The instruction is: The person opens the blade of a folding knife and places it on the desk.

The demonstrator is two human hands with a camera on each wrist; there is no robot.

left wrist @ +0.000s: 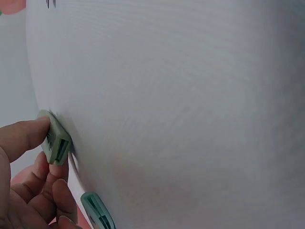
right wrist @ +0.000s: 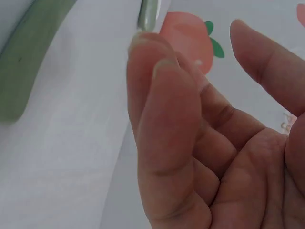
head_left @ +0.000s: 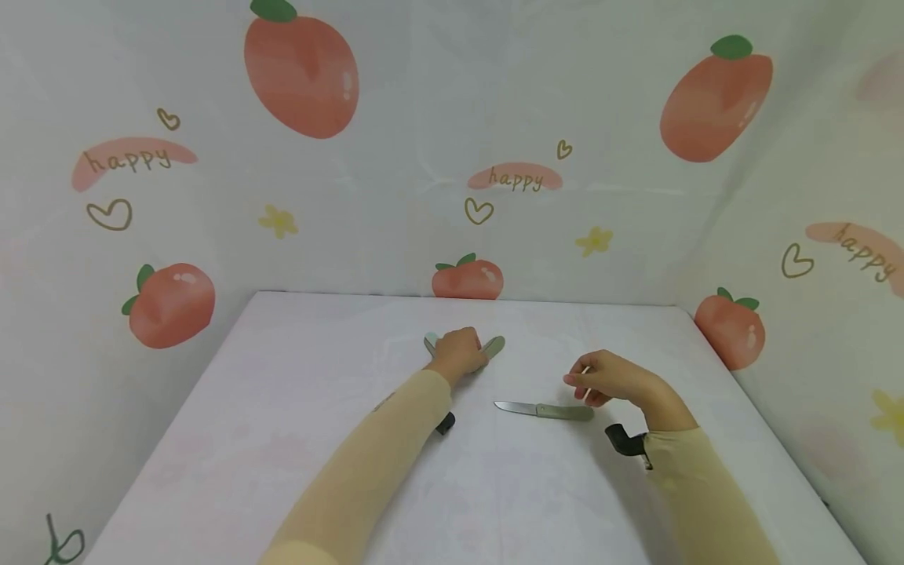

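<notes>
My left hand (head_left: 459, 351) is at the far middle of the table, its thumb and fingers pinching a sage-green folding knife (left wrist: 56, 143) by the handle. A slot shows in that handle's near end; whether its blade is out I cannot tell. Just beside it lies a second, teal-green handle (left wrist: 97, 211), partly hidden behind the hand in the head view. My right hand (head_left: 614, 378) hovers with loosely bent fingers and holds nothing. Below and left of it, an opened folding knife (head_left: 554, 411) lies flat, blade pointing left, green handle toward the right hand.
A white cloth covers the table (head_left: 282, 439). White fabric (head_left: 395, 157) printed with fruit, hearts and words stands behind and along the sides. A black wrist mount (head_left: 625, 441) sticks out from the right sleeve, and another black mount (head_left: 446, 424) shows by the left forearm.
</notes>
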